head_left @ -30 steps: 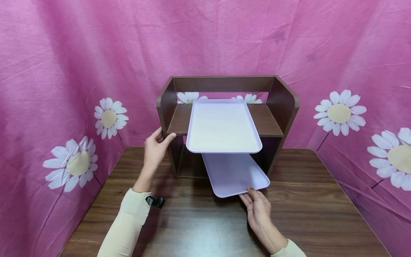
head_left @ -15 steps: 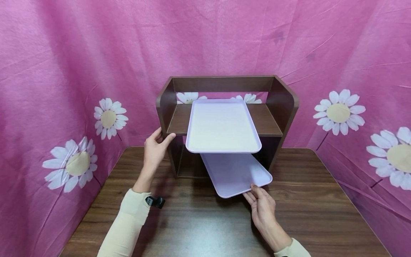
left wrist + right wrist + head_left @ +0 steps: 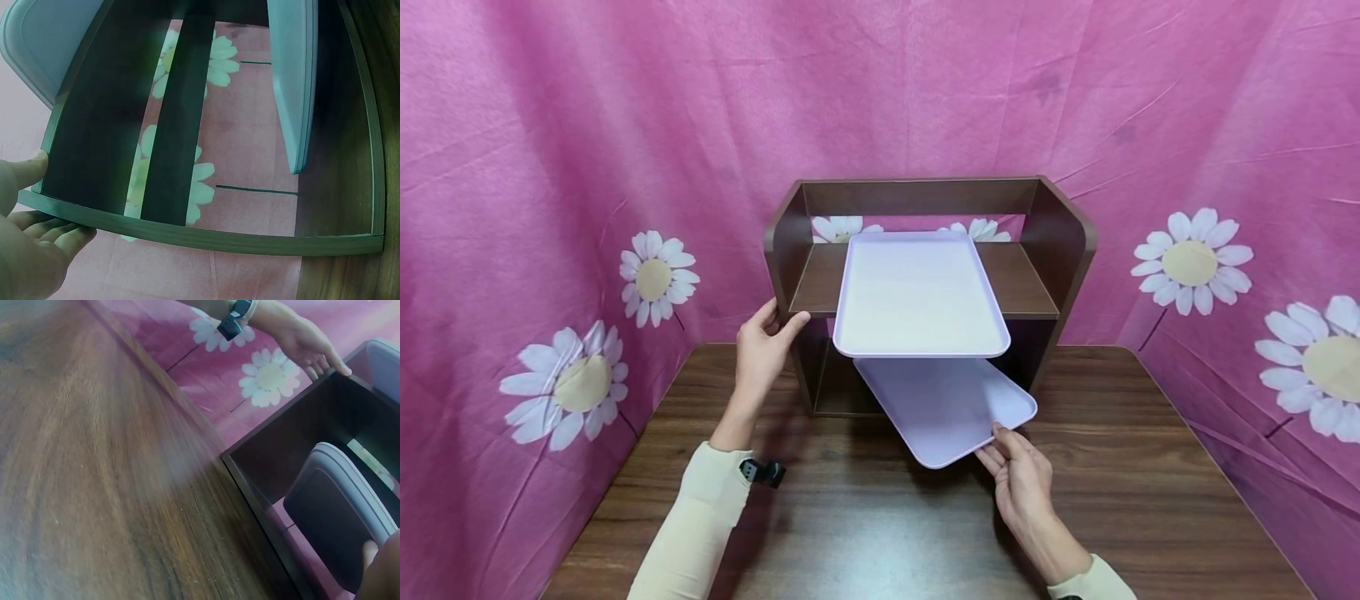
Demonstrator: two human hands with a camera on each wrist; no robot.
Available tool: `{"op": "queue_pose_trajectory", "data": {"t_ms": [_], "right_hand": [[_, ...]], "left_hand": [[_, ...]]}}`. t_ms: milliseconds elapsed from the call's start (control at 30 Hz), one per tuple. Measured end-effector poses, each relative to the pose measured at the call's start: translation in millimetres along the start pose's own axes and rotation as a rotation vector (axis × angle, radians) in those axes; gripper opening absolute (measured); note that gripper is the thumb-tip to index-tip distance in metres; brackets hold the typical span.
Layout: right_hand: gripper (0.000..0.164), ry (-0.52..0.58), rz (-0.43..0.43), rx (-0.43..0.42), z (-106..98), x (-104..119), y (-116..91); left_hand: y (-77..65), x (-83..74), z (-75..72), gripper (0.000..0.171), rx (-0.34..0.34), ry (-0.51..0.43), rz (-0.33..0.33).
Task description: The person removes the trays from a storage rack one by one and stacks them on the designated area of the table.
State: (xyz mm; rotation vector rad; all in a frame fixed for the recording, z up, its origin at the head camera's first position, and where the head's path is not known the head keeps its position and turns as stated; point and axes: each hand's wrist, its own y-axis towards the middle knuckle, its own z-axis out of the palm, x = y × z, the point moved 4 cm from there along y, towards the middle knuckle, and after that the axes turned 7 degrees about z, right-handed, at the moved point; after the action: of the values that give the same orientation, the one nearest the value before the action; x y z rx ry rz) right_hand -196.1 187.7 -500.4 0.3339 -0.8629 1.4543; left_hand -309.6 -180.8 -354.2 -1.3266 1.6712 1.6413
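Brown shelf point(image 3: 921, 197) on wooden table point(image 3: 865, 533): 1 unit, 2 levels. Upper tray point(image 3: 921, 296), purple, lies on upper level, jutting past front edge. Lower tray point(image 3: 947, 412), also purple, askew, partly inside lower level. Trays: 2. Left hand point(image 3: 762, 342), partly open, grips shelf's left side. Right hand point(image 3: 1024, 479) pinches lower tray's near edge, thumb above, fingers beneath.

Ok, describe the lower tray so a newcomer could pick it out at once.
On the table stands a brown shelf. The lilac lower tray juts from its bottom compartment, below the upper tray. Unlike that one, it is turned askew, its front edge held by the right hand.
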Motion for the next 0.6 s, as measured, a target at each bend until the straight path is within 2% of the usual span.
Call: {"op": "queue_pose_trajectory", "data": {"t_ms": [367, 600], "right_hand": [[0.027, -0.025, 0.013, 0.036, -2, 9, -1], [0.030, -0.070, -0.019, 0.042, -3, 14, 0]], "left_hand": [[-0.5, -1.1, 1.6, 0.051, -0.001, -0.038, 0.003], [-0.5, -0.8, 1.1, 0.051, -0.007, -0.042, 0.006]]}}
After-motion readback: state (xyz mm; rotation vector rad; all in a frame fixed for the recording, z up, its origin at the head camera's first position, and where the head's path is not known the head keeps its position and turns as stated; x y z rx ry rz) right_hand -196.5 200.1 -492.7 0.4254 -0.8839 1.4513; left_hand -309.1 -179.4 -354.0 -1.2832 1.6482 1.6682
